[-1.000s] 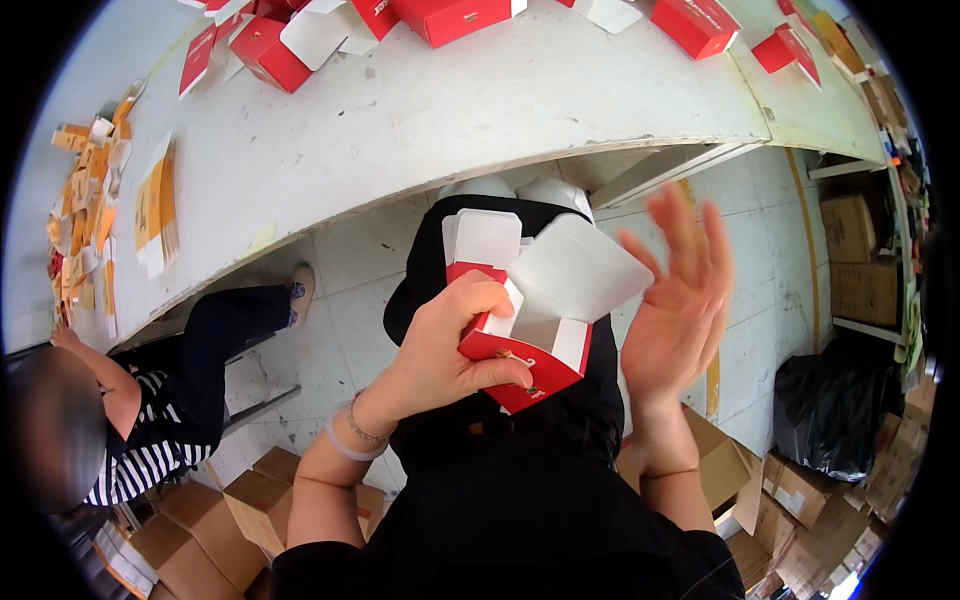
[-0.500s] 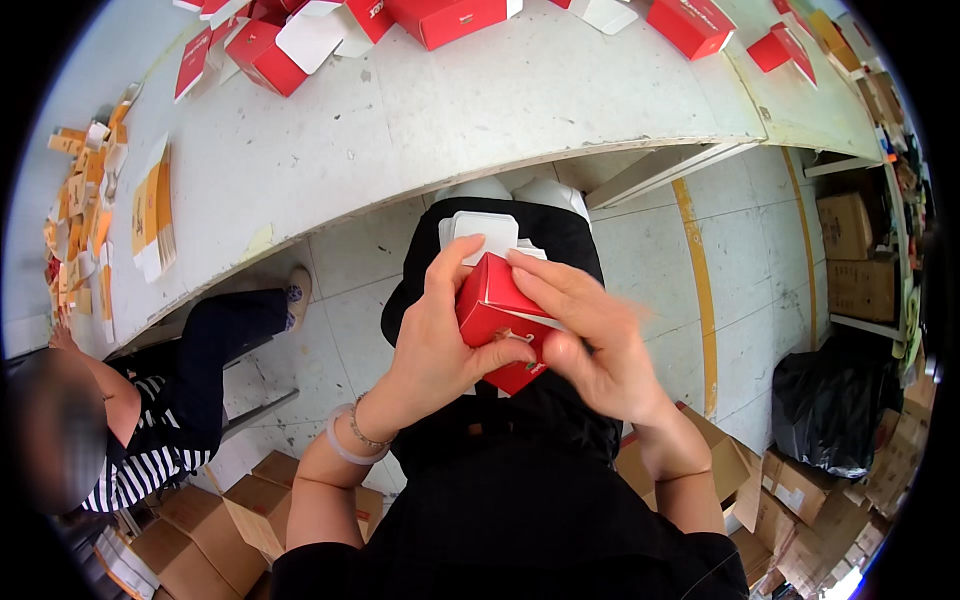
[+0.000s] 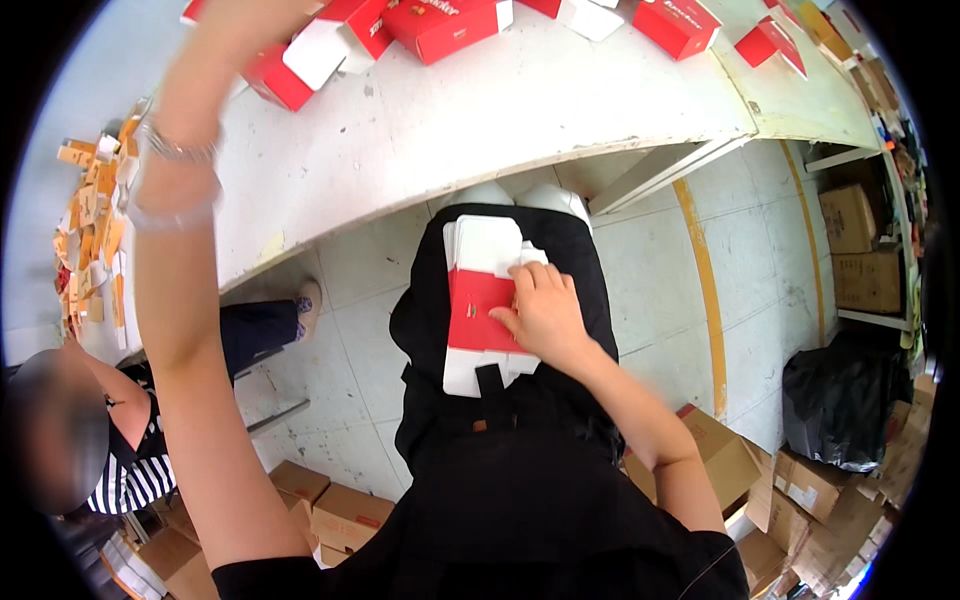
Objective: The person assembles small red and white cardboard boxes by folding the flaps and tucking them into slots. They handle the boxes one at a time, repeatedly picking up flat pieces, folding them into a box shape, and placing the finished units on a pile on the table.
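On my lap lies a stack of flat, unfolded red cartons [image 3: 478, 318] with white flaps at both ends. My right hand [image 3: 545, 312] is at the stack's right edge, its fingers bent over the flaps and its thumb on the red panel; it grips the top carton's edge. My left arm reaches far forward over the table to the upper left. The left hand [image 3: 255, 22] is blurred and partly cut off by the frame's top, beside a folded red box [image 3: 278, 80]. Its fingers do not show clearly, nor whether it holds anything.
Several red boxes [image 3: 447, 35] stand along the white table's [image 3: 420, 120] far side. Orange cartons [image 3: 95, 190] are piled at left, where another person [image 3: 130, 420] sits. Brown cardboard boxes [image 3: 350, 515] lie behind me; a black bag [image 3: 835, 405] stands at right.
The folded red box has left my lap, and my left hand has swung up to the table's upper left. My right hand has lowered onto the stack of flat cartons.
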### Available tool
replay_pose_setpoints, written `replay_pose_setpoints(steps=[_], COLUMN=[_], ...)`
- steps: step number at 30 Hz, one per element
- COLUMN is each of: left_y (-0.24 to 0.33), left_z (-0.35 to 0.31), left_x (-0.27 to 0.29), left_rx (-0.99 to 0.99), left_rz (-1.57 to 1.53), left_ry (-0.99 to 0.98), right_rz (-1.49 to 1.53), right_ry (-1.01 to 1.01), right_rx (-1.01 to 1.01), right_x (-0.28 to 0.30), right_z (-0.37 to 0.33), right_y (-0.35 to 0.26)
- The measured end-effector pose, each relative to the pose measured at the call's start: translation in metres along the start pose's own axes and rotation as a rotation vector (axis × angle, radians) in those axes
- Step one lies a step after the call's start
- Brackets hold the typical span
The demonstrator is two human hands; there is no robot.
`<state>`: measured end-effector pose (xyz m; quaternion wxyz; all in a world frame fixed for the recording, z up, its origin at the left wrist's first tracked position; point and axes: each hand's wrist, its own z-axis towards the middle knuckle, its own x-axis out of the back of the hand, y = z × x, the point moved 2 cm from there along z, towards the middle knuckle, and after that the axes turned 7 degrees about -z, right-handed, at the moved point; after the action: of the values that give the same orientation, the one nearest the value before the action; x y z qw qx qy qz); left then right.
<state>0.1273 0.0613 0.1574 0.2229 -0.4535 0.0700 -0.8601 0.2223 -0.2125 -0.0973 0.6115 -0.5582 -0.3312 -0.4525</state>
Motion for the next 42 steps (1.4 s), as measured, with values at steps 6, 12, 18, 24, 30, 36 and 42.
replay_pose_setpoints(steps=[6, 12, 18, 24, 30, 36, 42], left_y=[0.136, 0.244, 0.238, 0.240, 0.234, 0.218, 0.219], left_z=[-0.077, -0.137, -0.154, -0.153, -0.155, -0.157, -0.154], left_x=[0.005, 0.020, -0.004, -0.003, -0.010, -0.009, -0.012], left_rx=[0.633, 0.653, 1.055, 1.026, 0.798, 0.654, 0.713], left_rz=[-0.693, -0.772, -1.660, -1.967, -1.674, -1.404, -1.261], left_ry=[-0.809, -0.282, 0.052, 0.075, 0.025, -0.095, -0.049], right_rz=[0.043, 0.414, 0.316, 0.431, 0.614, 1.372, 1.049], right_ry=[-0.085, 0.148, 0.507, 0.502, 0.434, 0.163, -0.048], right_rx=[-0.101, -0.014, 0.210, 0.260, 0.124, -0.227, -0.201], right_x=[0.004, 0.114, 0.141, 0.118, 0.117, 0.127, 0.123], right_z=[-0.005, 0.019, 0.018, 0.003, -0.009, 0.011, 0.008], right_y=[-0.004, -0.033, -0.036, -0.026, -0.021, 0.001, -0.009])
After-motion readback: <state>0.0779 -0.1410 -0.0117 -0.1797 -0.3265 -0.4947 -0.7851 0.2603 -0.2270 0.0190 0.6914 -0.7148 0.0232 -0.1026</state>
